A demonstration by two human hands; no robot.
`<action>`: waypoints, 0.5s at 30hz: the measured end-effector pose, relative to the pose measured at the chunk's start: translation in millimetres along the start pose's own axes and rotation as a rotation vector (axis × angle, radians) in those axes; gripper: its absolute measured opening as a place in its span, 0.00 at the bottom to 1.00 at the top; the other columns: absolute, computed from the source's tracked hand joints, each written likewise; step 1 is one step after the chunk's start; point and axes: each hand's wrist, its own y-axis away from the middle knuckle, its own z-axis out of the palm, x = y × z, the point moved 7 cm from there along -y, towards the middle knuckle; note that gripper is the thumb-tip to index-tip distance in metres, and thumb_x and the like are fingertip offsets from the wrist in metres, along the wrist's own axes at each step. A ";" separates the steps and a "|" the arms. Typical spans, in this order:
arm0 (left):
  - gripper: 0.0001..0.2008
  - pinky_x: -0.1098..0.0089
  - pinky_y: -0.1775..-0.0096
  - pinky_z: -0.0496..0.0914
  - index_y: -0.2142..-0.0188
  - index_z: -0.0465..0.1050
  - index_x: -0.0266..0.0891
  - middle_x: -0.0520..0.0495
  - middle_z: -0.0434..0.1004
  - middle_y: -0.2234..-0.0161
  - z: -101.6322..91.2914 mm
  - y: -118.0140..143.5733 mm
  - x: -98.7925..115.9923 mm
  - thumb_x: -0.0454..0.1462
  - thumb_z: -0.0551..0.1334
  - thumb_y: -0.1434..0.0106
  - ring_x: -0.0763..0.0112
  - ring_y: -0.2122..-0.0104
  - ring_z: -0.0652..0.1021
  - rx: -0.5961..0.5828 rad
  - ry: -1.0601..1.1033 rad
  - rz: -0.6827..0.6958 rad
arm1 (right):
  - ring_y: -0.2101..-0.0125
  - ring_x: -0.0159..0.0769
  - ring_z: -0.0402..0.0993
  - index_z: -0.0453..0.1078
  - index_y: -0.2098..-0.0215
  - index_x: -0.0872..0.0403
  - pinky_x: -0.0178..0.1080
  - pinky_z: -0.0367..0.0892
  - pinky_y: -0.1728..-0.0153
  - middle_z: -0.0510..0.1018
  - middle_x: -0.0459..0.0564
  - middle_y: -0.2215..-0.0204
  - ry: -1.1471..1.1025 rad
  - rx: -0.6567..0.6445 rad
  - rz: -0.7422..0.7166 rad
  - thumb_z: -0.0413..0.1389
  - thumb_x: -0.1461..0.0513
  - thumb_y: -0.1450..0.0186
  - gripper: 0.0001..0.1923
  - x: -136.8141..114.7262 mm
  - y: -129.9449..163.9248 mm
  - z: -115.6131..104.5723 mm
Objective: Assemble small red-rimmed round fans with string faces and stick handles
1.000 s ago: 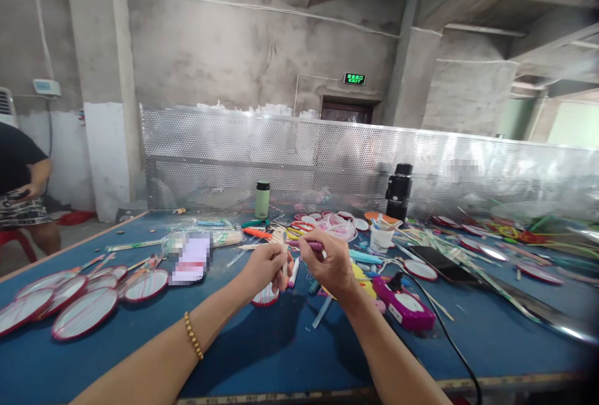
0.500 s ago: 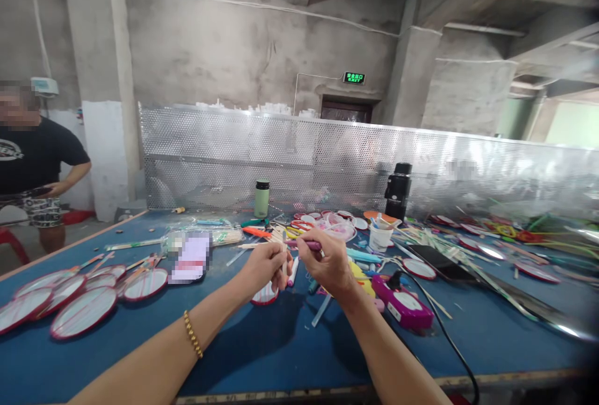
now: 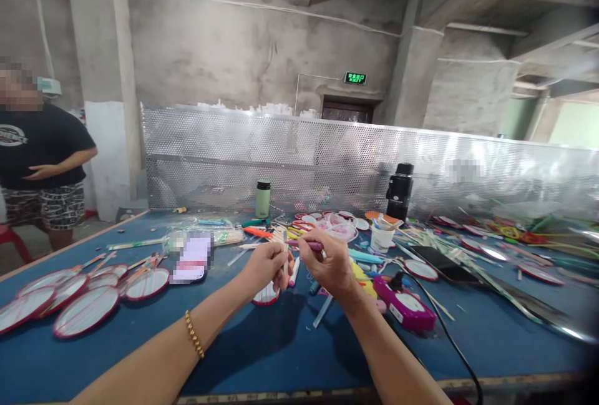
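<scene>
Pinched in my left hand (image 3: 270, 261) is a thin pale stick (image 3: 286, 239), held upright with its top end showing above the fingers. My right hand (image 3: 327, 258) is closed around a purple marker pen (image 3: 312, 245), its tip end pointing left at the stick. The tip and stick are very close; whether they touch I cannot tell. Just under my left hand shows part of a round white disc with a red rim (image 3: 266, 296). Whether it joins the stick is hidden by the hand. A white-and-pink pen (image 3: 294, 274) lies between my hands.
Several red-rimmed discs (image 3: 87, 312) lie at the left, near a phone (image 3: 191, 258). A green bottle (image 3: 262, 199), black flask (image 3: 399, 191) and white cup (image 3: 381, 239) stand behind. A purple power strip (image 3: 406, 305) with a black cable lies right. A person (image 3: 44, 152) stands far left.
My hands keep nearly the same pose with the stick and pen. At the far left, the person has straightened up and shifted slightly right. The view has shifted slightly.
</scene>
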 end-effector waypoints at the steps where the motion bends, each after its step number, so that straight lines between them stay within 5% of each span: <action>1: 0.11 0.79 0.87 0.60 0.74 0.63 0.37 0.50 0.72 0.85 -0.1 0.1 -0.2 0.41 0.55 0.39 0.76 0.88 0.71 0.001 -0.001 0.001 | 0.79 0.27 0.64 0.69 0.74 0.55 0.32 0.60 0.76 0.70 0.44 0.80 0.001 -0.001 0.002 0.53 0.65 0.37 0.07 0.1 0.0 0.2; 15: 0.11 0.77 0.87 0.62 0.74 0.63 0.37 0.49 0.72 0.85 -0.8 -1.7 -0.8 0.42 0.56 0.40 0.74 0.88 0.71 0.006 0.009 0.002 | 0.79 0.28 0.64 0.70 0.72 0.55 0.31 0.60 0.77 0.71 0.45 0.79 0.004 -0.015 0.033 0.53 0.64 0.37 0.07 2.3 0.9 3.1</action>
